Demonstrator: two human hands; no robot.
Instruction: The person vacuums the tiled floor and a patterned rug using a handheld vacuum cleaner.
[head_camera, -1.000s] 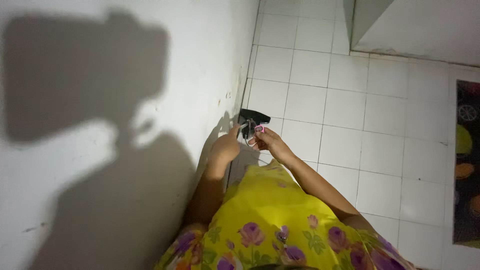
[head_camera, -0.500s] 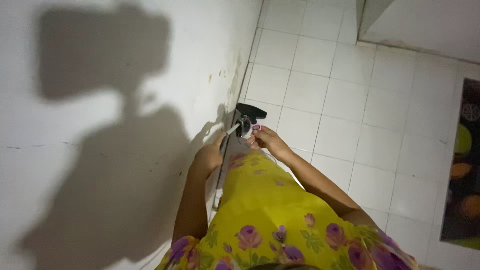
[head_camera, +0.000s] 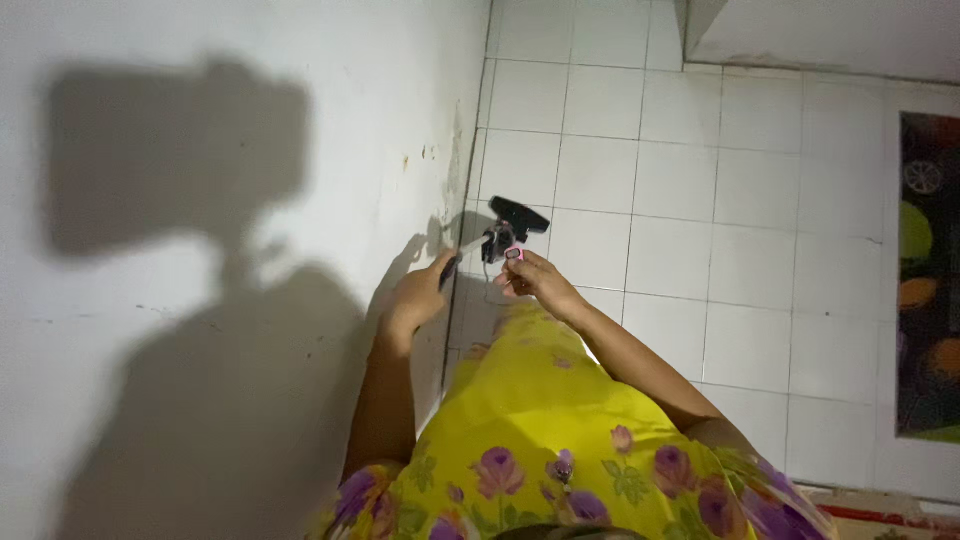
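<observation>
The person stands close to a white plaster wall (head_camera: 250, 200) and looks down along a yellow dress with purple flowers (head_camera: 540, 440). Both hands are held out in front of the body, above the line where the wall meets a floor of white square tiles (head_camera: 680, 200).

The right hand (head_camera: 535, 282) holds a small black tool with a wide flat black head and a pink part on its body (head_camera: 508, 232). The fingers are curled around the lower part of this tool, so the grip of the right hand is pressed together on it. The wide black head points away from the person, over the floor tiles near the wall edge.

The left hand (head_camera: 425, 292) is just beside the wall, and its shadow falls on the plaster. Its fingers pinch a thin dark stick-like piece (head_camera: 452, 268) that goes toward the tool. I cannot tell if this piece is joined to the tool or only touches it, because it is small and dark.

At the right edge of the floor lies a dark mat with coloured round shapes (head_camera: 925, 280). At the far edge of the floor stands a white wall base or cabinet (head_camera: 820, 35).
</observation>
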